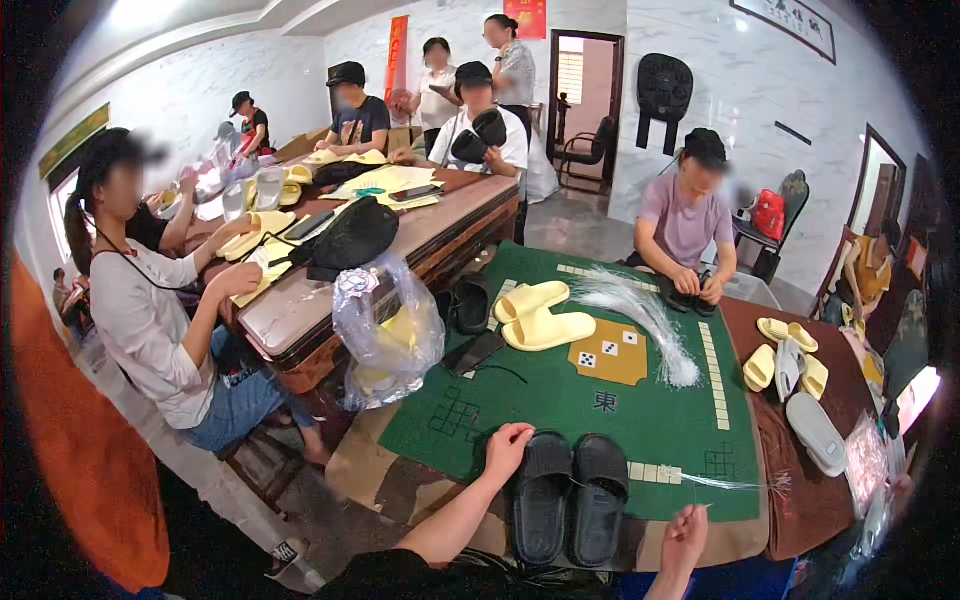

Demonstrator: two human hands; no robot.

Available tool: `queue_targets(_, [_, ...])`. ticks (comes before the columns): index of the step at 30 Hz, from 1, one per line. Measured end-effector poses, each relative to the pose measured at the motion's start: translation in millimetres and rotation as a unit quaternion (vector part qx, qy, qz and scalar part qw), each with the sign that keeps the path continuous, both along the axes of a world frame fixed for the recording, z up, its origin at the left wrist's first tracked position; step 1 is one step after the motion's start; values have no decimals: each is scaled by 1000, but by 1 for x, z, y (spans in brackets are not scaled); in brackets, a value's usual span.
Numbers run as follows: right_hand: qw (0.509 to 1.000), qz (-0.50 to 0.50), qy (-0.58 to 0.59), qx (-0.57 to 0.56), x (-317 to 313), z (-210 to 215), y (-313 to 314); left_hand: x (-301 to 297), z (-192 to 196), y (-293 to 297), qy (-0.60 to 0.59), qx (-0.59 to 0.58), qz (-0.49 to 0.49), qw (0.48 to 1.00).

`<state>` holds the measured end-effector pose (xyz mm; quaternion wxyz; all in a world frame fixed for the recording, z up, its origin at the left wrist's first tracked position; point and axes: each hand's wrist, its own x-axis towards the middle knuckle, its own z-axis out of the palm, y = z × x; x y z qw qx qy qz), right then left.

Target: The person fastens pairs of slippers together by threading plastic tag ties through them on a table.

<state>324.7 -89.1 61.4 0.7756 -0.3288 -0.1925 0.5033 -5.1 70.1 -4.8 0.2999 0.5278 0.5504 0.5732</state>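
Two black slide slippers [542, 508] lie side by side at the table's near edge, toes pointing away from me. A thin clear strand shows between their straps. My left hand [508, 452] is beside the toe of the left slipper, thumb and fingers pinched together; whatever they hold is too small to name. To the right of the pair, my right hand [684, 538] is closed in a pinch, and something thin and pale pokes out at its fingertips. A few loose clear strands [735, 484] lie on the green mat [450, 400] just beyond it.
Pale yellow slippers [550, 331] and a bundle of clear plastic strands [640, 315] rest farther up the mat. A plastic bag [388, 330] hangs at the left table. Across from me a person [686, 215] handles black slippers. More slippers [815, 434] lie at right.
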Motion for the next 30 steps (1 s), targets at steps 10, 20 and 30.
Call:
queue_targets(10, [815, 61, -561, -129, -53, -4, 15, 40, 44, 22, -75, -9, -86, 993])
queue_targets(20, [805, 187, -529, -195, -98, -18, 54, 75, 37, 32, 382, -34, -229, 895])
queue_targets(30, [920, 155, -284, -220, -121, -38, 74, 73, 42, 25, 287, -1, -360, 887])
